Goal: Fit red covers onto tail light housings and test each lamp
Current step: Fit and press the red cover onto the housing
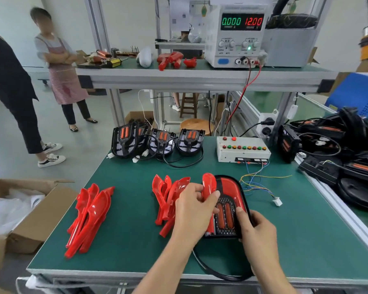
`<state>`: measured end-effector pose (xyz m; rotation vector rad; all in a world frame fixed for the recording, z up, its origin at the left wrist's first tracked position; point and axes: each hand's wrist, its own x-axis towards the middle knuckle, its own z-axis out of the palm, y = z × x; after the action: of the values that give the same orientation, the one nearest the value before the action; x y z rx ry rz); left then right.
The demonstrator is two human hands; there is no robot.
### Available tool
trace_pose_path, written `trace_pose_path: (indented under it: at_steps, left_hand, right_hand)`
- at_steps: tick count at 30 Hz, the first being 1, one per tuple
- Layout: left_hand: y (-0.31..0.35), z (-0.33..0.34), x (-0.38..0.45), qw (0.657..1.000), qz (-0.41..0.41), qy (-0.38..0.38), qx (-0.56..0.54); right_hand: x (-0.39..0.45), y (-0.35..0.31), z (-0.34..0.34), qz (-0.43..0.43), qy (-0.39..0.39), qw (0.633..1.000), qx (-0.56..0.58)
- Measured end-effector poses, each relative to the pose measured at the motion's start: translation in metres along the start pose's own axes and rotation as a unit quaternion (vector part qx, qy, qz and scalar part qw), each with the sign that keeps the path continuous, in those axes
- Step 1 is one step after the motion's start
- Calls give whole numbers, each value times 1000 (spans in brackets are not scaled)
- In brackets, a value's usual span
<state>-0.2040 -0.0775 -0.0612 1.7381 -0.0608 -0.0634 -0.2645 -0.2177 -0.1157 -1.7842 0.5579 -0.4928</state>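
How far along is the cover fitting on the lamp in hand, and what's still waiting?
Done: one red cover already sits on the housing. In hand: left hand grips a second cover against it while right hand holds its edge. Left: three bare housings at the back; testing, since the supply reads zero amps.

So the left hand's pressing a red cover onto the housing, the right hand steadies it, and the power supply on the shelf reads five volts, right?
Not quite. In the head view the power supply reads 12.00 volts, not five. The rest stands: the left hand grips a red cover against the housing, and the right hand steadies it.
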Motion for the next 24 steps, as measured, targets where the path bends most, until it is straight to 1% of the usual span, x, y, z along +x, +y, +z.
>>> trace_pose_path:
  at_steps: [2,4,6,9,13,17,21,24]
  left_hand:
    - [2,3,1,994,27,34,98]
    - [6,2,0,979,73,51,183]
    - [10,1,-2,968,102,47,226]
    - [10,0,-2,950,110,54,287]
    - [10,-1,-4,934,103,73,334]
    - [13,-3,-4,934,79,76,339]
    - [13,-2,-4,918,96,61,380]
    - [13,-3,-3,920,104,51,375]
  right_hand:
    - [0,0,1,-5,5,1000,3]
    - [-2,-2,2,-9,9,1000,1]
    - [-3,-3,3,-16,8,1000,-5]
    - [-4,-3,5,-15,12,1000,2]
    - [-5,-2,6,-16,18,1000,4]
    - [-4,2,6,-12,22,1000,6]
    - [-4,3,7,-15,27,1000,8]
    - [-3,3,7,-9,25,1000,7]
